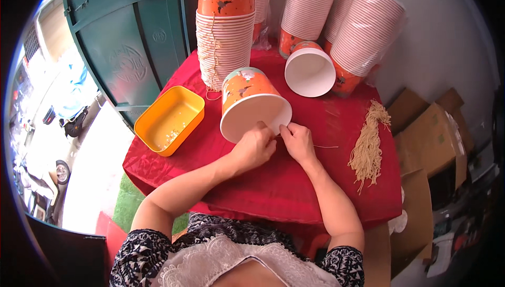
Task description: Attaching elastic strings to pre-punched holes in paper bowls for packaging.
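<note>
An orange paper bucket point(248, 95) with a white inside lies tilted on the red tablecloth point(273, 182), its open mouth toward me. My left hand point(255, 147) grips the lower rim of the bucket. My right hand point(298, 141) pinches the rim right beside it and holds a thin tan string point(326, 146) that trails to the right over the cloth. The two hands almost touch.
A bundle of tan strings point(368, 147) lies at the right. An orange plastic tray point(169, 120) sits at the left corner. Tall stacks of buckets point(225, 45) stand at the back, one bucket point(310, 70) lying with its mouth toward me. Cardboard boxes point(431, 140) stand right of the table.
</note>
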Demonstrator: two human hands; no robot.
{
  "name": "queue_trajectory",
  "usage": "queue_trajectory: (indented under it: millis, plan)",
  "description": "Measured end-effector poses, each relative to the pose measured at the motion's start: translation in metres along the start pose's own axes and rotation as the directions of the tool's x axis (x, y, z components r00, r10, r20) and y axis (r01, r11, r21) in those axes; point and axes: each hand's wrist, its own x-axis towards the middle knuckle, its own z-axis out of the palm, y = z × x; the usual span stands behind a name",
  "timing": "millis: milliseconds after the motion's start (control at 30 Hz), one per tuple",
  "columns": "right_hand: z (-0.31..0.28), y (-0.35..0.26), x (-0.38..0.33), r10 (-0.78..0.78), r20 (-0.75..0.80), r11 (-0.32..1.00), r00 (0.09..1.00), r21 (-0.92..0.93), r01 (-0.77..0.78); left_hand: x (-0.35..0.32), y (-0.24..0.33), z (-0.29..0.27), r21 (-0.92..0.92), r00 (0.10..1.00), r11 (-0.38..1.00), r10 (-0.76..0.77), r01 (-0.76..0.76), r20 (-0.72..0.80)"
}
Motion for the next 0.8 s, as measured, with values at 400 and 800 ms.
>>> queue_trajectory:
  millis: [400,800]
  plan:
    - [-0.009,-0.004,-0.01,-0.089,-0.075,0.99,0.993,0.107,0.097,-0.051,0.204,-0.109,-0.197,0.729,0.724,0.556,-0.661,-0.401]
    - [-0.012,-0.004,-0.013,-0.101,-0.073,0.988,0.992,0.109,0.109,-0.027,0.205,-0.125,-0.157,0.604,0.586,0.741,-0.795,-0.292]
